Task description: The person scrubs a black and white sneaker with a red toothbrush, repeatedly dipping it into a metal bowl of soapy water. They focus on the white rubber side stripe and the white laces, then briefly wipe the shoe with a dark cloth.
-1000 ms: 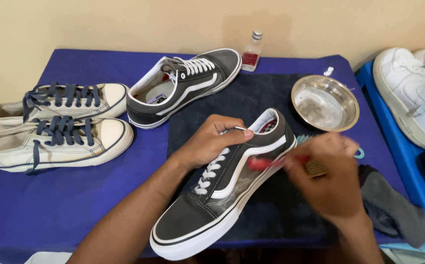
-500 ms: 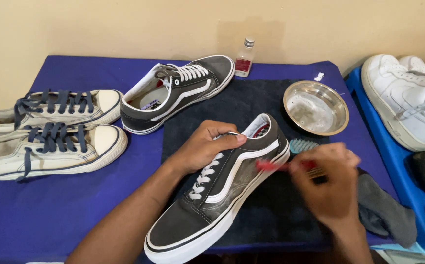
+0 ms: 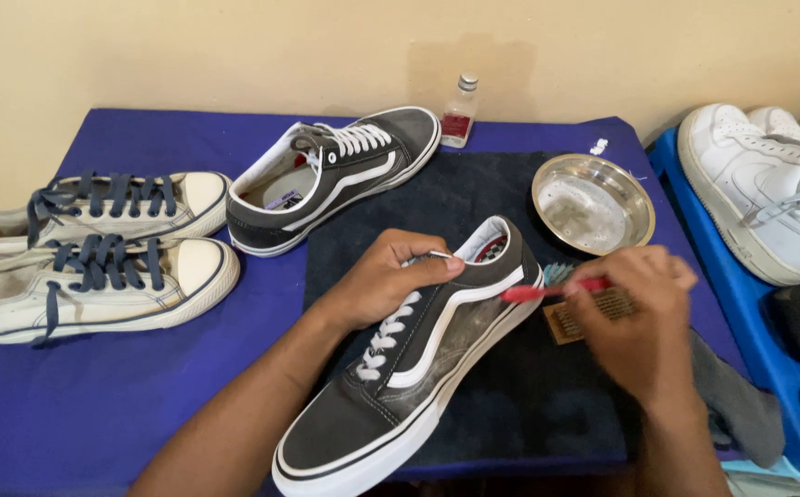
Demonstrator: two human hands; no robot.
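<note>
Scrubbing is going on at the middle of a dark towel spread over a blue-covered table. The left hand is gripping the grey low-top sneaker at its collar, fingers curled over the tongue and upper laces, pinning it toe-toward-the-camera on the towel. The right hand is closed around the red handle of a small brush, its bristle end touching the shoe's side near the heel, where the canvas is looking damp and streaked.

This sneaker is likely handling as a light thing: soft canvas that gives under pressure, a stiffer rubber sole and rim. Wet patches may be making the sidewall a little slippery, so the collar and the sole edge are looking like the firmest places to take hold.

Just beside the heel a steel bowl is sitting on the towel. Its matching grey sneaker is lying behind, with a small glass bottle near the wall. Two cream sneakers with navy laces are resting well to the left, white sneakers to the right, and a grey rag is lying by the right wrist.
</note>
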